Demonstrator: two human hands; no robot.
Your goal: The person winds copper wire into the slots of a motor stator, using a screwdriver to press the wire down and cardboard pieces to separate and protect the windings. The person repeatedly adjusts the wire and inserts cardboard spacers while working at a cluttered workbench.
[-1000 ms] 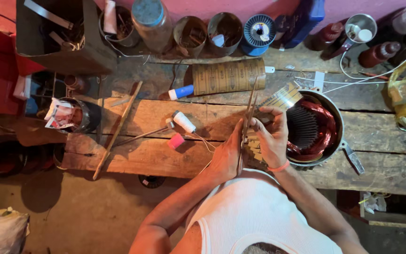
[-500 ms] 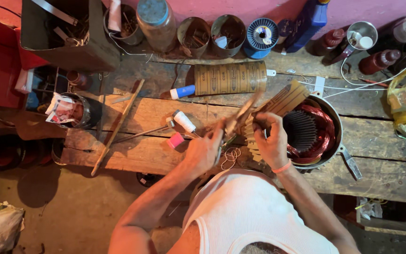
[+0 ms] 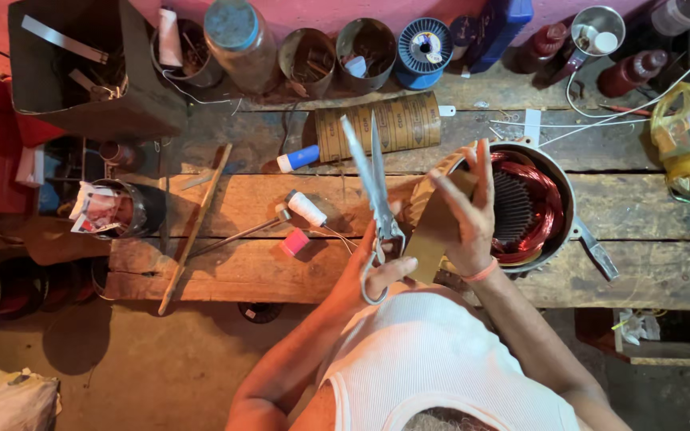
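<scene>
My left hand (image 3: 370, 267) grips the handles of long steel scissors (image 3: 370, 172), whose blades point away from me and stand slightly apart. My right hand (image 3: 465, 211) holds a sheet of brown insulating paper (image 3: 429, 227) upright just right of the scissors, fingers spread along its edge. Behind that hand lies a round motor stator (image 3: 533, 203) with red copper windings on the wooden bench (image 3: 201, 255).
A roll of printed brown paper (image 3: 405, 120), a blue-and-white tube (image 3: 297, 158), a hammer (image 3: 241, 233), a thread spool (image 3: 305, 207), a pink block (image 3: 295, 241) and a wooden stick (image 3: 196, 227) lie on the bench. Tins, a wire spool (image 3: 427, 46) and bottles line the back.
The scissors swung from the right hand's side to upright in my left hand. My right hand lifted the brown paper higher, fingers now spread. The view has drawn closer.
</scene>
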